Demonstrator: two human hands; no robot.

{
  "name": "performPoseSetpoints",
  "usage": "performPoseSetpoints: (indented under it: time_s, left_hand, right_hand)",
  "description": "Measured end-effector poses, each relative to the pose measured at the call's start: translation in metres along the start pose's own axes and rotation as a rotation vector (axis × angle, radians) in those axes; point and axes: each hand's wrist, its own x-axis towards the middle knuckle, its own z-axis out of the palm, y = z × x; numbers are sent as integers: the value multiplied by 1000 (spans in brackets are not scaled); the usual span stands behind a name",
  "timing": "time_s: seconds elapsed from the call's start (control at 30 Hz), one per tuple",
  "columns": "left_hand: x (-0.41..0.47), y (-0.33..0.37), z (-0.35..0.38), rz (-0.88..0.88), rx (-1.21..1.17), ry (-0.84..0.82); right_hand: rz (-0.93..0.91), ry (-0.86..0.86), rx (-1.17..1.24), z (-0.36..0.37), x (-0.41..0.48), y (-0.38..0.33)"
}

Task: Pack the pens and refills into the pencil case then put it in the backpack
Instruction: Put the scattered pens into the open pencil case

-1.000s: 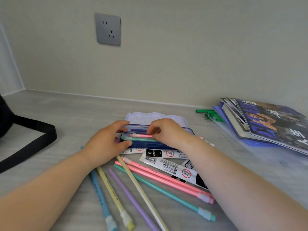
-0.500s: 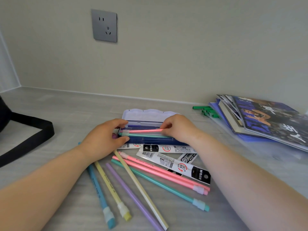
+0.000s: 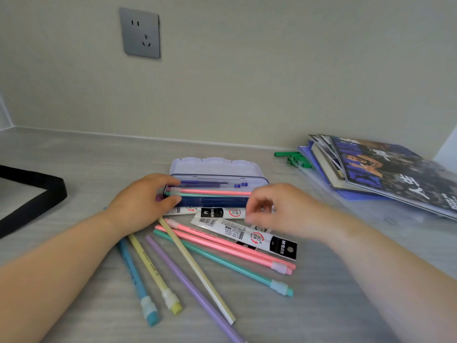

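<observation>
The blue pencil case (image 3: pixel 212 201) lies open mid-table, its clear lid (image 3: pixel 215 165) tilted back. A pink pen (image 3: pixel 217 192) and a green pen rest across its top, with thin purple refills behind them. My left hand (image 3: pixel 141 201) grips the case's left end between thumb and fingers. My right hand (image 3: pixel 279 209) hovers, blurred, just off the case's right end, fingers curled and holding nothing. Several pastel pens (image 3: pixel 222 246) lie fanned in front of the case, beside black-and-white refill packets (image 3: pixel 244 235).
A black backpack strap (image 3: pixel 37 196) runs along the left edge. Stacked magazines and books (image 3: pixel 385 174) sit at the right, with green strips (image 3: pixel 294 157) beside them. A wall socket (image 3: pixel 141 33) is on the wall behind.
My right hand has let go of the pink pen, now lying on the case, and has drawn back to the right and toward me. My left hand stays on the case.
</observation>
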Motion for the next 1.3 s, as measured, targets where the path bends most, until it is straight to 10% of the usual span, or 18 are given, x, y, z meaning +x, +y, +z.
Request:
performPoseSetpoints:
  time_s: [0.33,0.57,0.77,1.3]
  left_hand:
    - [-19,24,-29,18,-13,125]
    - [-71,60,-25,302,107,-338]
    - [-62,94,-9,341,298,-488]
    - [-50,105,9,454,651,-389]
  right_hand:
    - [35,-198,-132,3,-59,-11]
    - [28,-246,-126,5,-59,-9]
    - [41,470,-135,-12,-49,17]
    - [24,299,-172,9,-40,45]
